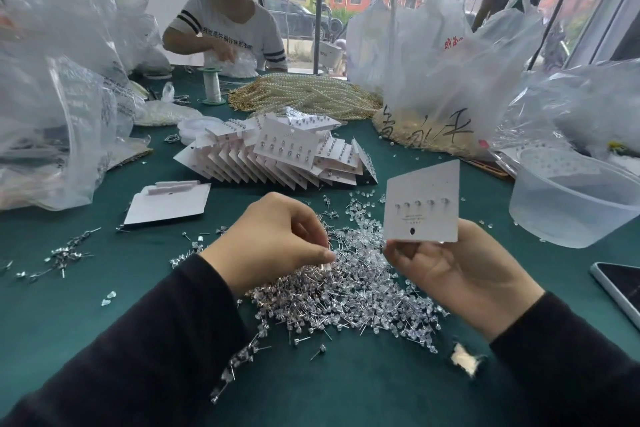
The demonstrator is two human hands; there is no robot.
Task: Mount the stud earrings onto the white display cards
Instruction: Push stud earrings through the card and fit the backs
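Observation:
My right hand (460, 274) holds a white display card (422, 203) upright by its lower edge; one row of several studs sits across its middle. My left hand (277, 239) hovers over a big pile of loose stud earrings (346, 291) on the green table, its thumb and fingertips pinched together at the pile's top edge; something small and clear may be between them, but I cannot tell. A fanned stack of filled cards (277, 156) lies behind the pile. Blank cards (169, 204) lie to the left.
A clear plastic tub (575, 204) stands at the right, a phone (620, 288) near the right edge. Plastic bags (443, 55) and strings of pearls (304, 94) fill the back. A person in a striped-sleeve shirt (228, 28) sits across the table. Scattered studs (65, 253) lie left.

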